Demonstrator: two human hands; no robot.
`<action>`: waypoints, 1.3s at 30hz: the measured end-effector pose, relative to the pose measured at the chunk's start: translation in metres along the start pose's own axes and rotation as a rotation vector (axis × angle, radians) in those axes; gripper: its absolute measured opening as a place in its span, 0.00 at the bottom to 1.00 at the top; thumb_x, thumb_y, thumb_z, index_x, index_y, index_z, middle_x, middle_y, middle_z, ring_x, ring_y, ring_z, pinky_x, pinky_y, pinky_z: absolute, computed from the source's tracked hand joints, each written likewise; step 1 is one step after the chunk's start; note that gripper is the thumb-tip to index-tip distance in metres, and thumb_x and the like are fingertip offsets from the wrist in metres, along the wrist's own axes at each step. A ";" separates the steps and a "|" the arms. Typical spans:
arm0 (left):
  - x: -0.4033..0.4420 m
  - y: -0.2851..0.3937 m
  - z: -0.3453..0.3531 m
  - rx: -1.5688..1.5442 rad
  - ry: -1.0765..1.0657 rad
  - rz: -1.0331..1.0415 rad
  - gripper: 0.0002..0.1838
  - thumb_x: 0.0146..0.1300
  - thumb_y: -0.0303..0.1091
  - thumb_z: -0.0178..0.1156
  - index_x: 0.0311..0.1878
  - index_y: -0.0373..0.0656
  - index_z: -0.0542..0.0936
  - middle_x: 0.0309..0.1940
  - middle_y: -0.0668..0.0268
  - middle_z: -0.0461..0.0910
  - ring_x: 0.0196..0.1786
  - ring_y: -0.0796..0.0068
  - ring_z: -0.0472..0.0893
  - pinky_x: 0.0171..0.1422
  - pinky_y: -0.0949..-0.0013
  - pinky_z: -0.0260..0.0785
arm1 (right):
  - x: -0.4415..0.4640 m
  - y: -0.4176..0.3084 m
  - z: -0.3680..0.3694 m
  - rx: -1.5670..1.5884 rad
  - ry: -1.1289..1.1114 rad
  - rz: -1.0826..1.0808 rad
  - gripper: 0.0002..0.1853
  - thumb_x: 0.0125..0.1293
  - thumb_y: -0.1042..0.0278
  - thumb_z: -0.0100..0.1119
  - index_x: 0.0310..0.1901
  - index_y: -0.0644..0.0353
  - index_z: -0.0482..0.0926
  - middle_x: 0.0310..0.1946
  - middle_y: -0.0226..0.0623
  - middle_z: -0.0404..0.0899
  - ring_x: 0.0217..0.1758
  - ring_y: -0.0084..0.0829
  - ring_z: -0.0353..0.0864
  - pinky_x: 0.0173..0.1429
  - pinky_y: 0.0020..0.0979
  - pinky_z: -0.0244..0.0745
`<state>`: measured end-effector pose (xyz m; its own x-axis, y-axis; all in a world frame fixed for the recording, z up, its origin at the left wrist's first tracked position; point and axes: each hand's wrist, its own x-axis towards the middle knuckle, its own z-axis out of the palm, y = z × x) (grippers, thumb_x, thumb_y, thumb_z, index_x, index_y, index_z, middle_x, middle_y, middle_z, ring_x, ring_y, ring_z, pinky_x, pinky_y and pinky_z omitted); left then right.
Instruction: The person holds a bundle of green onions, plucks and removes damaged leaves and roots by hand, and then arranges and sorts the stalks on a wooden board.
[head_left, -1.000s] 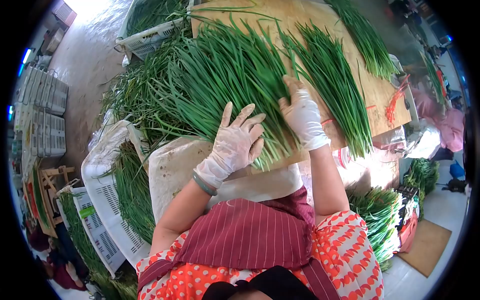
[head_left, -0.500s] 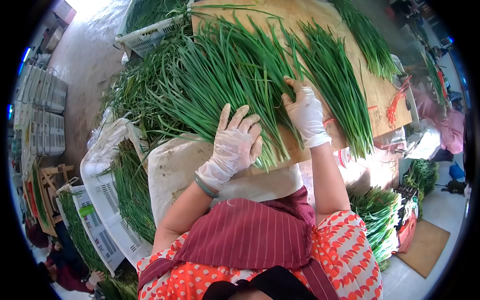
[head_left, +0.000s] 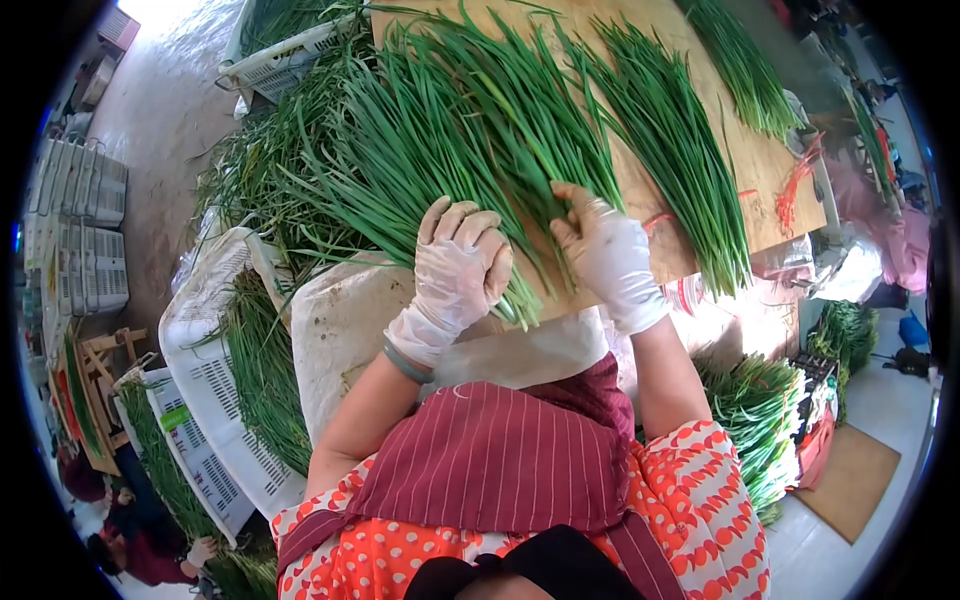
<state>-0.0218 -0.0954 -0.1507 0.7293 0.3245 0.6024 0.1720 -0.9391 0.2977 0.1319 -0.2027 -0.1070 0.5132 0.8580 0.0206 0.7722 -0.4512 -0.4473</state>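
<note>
Long green leafy stalks lie in a wide pile on the wooden board. My left hand, in a white glove with a green bangle at the wrist, is closed over the pale stem ends of that pile. In a matching glove, my right hand curls round the lower part of a smaller bunch, thumb and fingers on the stalks; its stem ends are hidden behind the hand. Another bunch lies to the right, untouched, and one more rests at the board's upper right.
Red ties lie at the board's right edge. White crates with greens stand at the left, another crate at the upper left. Bundled greens stand at the lower right. A co-worker is at the lower left.
My right hand has closed round a bunch, which now lies apart from the left pile. The fingers of my left hand have curled in. The whole view has shifted slightly.
</note>
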 end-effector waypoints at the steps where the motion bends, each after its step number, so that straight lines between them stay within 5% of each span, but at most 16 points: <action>1: 0.001 0.001 -0.002 -0.007 0.011 0.006 0.05 0.52 0.34 0.53 0.30 0.46 0.72 0.38 0.66 0.74 0.46 0.62 0.73 0.57 0.55 0.61 | 0.000 0.004 0.000 0.180 0.047 0.044 0.19 0.58 0.64 0.57 0.53 0.52 0.73 0.31 0.44 0.79 0.33 0.42 0.79 0.35 0.41 0.73; 5: 0.002 0.000 0.001 -0.017 0.021 0.007 0.05 0.52 0.34 0.53 0.30 0.45 0.72 0.38 0.66 0.74 0.46 0.61 0.73 0.57 0.55 0.61 | 0.004 0.018 0.000 -0.077 0.387 -0.048 0.17 0.58 0.68 0.56 0.51 0.51 0.75 0.34 0.43 0.78 0.32 0.43 0.78 0.38 0.42 0.72; 8: 0.002 0.002 -0.001 -0.016 0.002 -0.013 0.05 0.52 0.34 0.53 0.30 0.44 0.73 0.37 0.65 0.75 0.46 0.61 0.73 0.58 0.55 0.61 | 0.001 0.010 -0.009 -0.082 0.415 -0.204 0.17 0.57 0.67 0.58 0.49 0.50 0.76 0.36 0.41 0.77 0.38 0.42 0.77 0.42 0.42 0.70; 11: 0.002 0.002 -0.002 -0.018 -0.003 -0.017 0.05 0.53 0.34 0.53 0.31 0.44 0.73 0.37 0.65 0.75 0.46 0.61 0.73 0.58 0.54 0.60 | -0.002 0.013 -0.009 -0.129 0.298 -0.097 0.18 0.54 0.65 0.61 0.48 0.50 0.76 0.38 0.39 0.76 0.43 0.39 0.75 0.44 0.40 0.68; 22: 0.000 0.002 0.000 -0.020 0.019 -0.014 0.04 0.53 0.33 0.54 0.30 0.44 0.73 0.37 0.65 0.75 0.47 0.61 0.73 0.59 0.54 0.60 | -0.008 0.012 0.009 -0.339 0.247 -0.184 0.21 0.48 0.65 0.64 0.48 0.50 0.77 0.40 0.34 0.75 0.39 0.37 0.76 0.41 0.39 0.68; 28: 0.002 0.003 -0.001 -0.035 0.018 -0.011 0.04 0.53 0.32 0.54 0.30 0.44 0.73 0.37 0.65 0.74 0.46 0.61 0.73 0.58 0.54 0.61 | -0.002 0.028 0.004 0.178 0.332 0.050 0.08 0.55 0.68 0.61 0.37 0.59 0.80 0.28 0.36 0.80 0.33 0.34 0.80 0.40 0.31 0.73; 30: 0.002 0.001 0.000 -0.039 0.014 -0.006 0.04 0.53 0.32 0.54 0.30 0.44 0.73 0.37 0.65 0.74 0.45 0.61 0.73 0.58 0.54 0.61 | 0.001 0.033 0.004 0.902 0.363 0.133 0.05 0.60 0.74 0.58 0.35 0.65 0.80 0.31 0.34 0.82 0.34 0.25 0.79 0.43 0.23 0.72; 32: 0.002 0.002 -0.001 -0.046 0.006 -0.002 0.04 0.53 0.32 0.54 0.30 0.44 0.73 0.37 0.65 0.74 0.45 0.61 0.73 0.57 0.54 0.61 | -0.002 0.031 -0.007 0.869 0.310 0.175 0.05 0.62 0.78 0.56 0.38 0.68 0.79 0.36 0.33 0.82 0.36 0.18 0.76 0.44 0.19 0.71; 34: 0.003 0.002 -0.002 -0.048 0.009 -0.004 0.04 0.52 0.32 0.54 0.30 0.44 0.73 0.37 0.65 0.74 0.45 0.61 0.73 0.57 0.54 0.61 | -0.003 0.027 -0.009 0.979 0.537 0.094 0.08 0.64 0.74 0.54 0.44 0.65 0.79 0.37 0.29 0.81 0.36 0.17 0.76 0.44 0.19 0.70; 36: 0.003 0.002 -0.001 -0.038 0.007 -0.006 0.04 0.52 0.32 0.54 0.30 0.44 0.73 0.37 0.65 0.74 0.45 0.61 0.73 0.57 0.54 0.61 | -0.005 0.025 -0.012 0.857 0.581 0.056 0.08 0.65 0.73 0.53 0.43 0.62 0.79 0.37 0.31 0.81 0.34 0.18 0.77 0.42 0.20 0.72; 38: 0.003 0.003 -0.001 -0.032 0.006 -0.004 0.04 0.52 0.32 0.54 0.30 0.44 0.73 0.37 0.65 0.74 0.45 0.61 0.73 0.58 0.54 0.61 | -0.002 0.015 -0.008 0.588 0.586 -0.281 0.04 0.62 0.73 0.54 0.34 0.61 0.79 0.35 0.35 0.82 0.35 0.29 0.80 0.42 0.26 0.73; 39: 0.003 0.003 -0.002 -0.024 0.007 -0.007 0.04 0.52 0.32 0.54 0.30 0.44 0.73 0.37 0.65 0.74 0.46 0.61 0.73 0.58 0.54 0.60 | -0.004 0.009 -0.006 0.280 0.446 -0.260 0.06 0.61 0.66 0.56 0.34 0.57 0.79 0.32 0.36 0.81 0.33 0.36 0.79 0.39 0.32 0.72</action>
<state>-0.0203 -0.0971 -0.1471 0.7236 0.3315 0.6055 0.1605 -0.9339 0.3194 0.1395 -0.2120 -0.1057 0.4750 0.7180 0.5088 0.7966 -0.1052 -0.5952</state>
